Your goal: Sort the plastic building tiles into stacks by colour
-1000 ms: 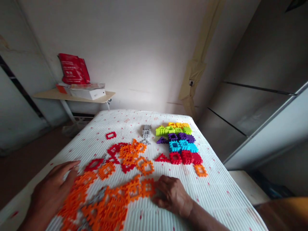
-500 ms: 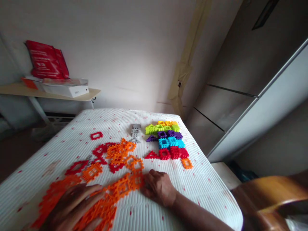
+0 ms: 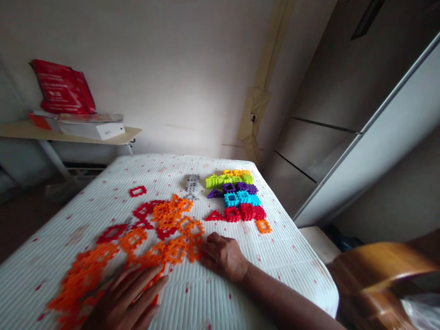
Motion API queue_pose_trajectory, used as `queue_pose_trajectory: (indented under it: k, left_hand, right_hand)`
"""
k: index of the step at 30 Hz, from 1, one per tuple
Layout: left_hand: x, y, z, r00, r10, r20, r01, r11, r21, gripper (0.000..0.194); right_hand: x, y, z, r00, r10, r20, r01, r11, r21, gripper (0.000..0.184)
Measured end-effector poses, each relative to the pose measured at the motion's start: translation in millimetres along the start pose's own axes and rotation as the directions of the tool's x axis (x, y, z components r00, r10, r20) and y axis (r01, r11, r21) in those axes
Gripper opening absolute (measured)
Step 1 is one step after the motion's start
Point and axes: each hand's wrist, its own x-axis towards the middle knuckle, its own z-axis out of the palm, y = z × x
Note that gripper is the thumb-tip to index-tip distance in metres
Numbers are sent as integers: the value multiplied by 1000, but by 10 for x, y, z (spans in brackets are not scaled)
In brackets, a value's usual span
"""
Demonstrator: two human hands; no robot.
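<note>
Where the mattress (image 3: 295,256) runs toward its near edge, the entries begin: one left hand (image 3: 127,298), palm down, fingers extended over loose orange pieces (image 3: 84,270); whether it grasps any cannot be told. Next, one right hand (image 3: 227,256), fingers bent, against an orange window piece (image 3: 194,250) at the right end of the spread, mid-width of the mattress; fingertips hidden, so pinching or mere contact cannot be told. Orientation: window piece flat, opening upward, nearly square, no clear long axis; the orange spread as a whole has its long axis slanting from the near-left part toward the right hand. Hazards, by judgement: toothed rims overlap, so a sweep of the left hand could snag and drag neighbours; a push from that side could jam pieces against the right hand or make them ride up. Beyond: red pieces (image 3: 112,233) mixed with orange; single orange square (image 3: 263,226) toward the right edge; red stacks (image 3: 246,211), then light-blue (image 3: 244,197), purple (image 3: 240,189), green (image 3: 228,178) and yellow (image 3: 237,173) ones, ranked toward the far-right corner; grey pieces (image 3: 192,183) left of these; one red frame (image 3: 138,191), lying apart, nearer the left edge.
</note>
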Motion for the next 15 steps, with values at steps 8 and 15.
queue_pose_trajectory:
  k: [8,15]
  left_hand:
    - [154,44,-197,997,24,-74,-26,999,-22,30]
    - [11,-16,-243,947,-242,-210,234,970,-63,19]
  right_hand:
    - [-86,5,-80,996,72,51,-76,994,78,23]
    - [-30,-189,-12,936,351,23,-351,936,0,43]
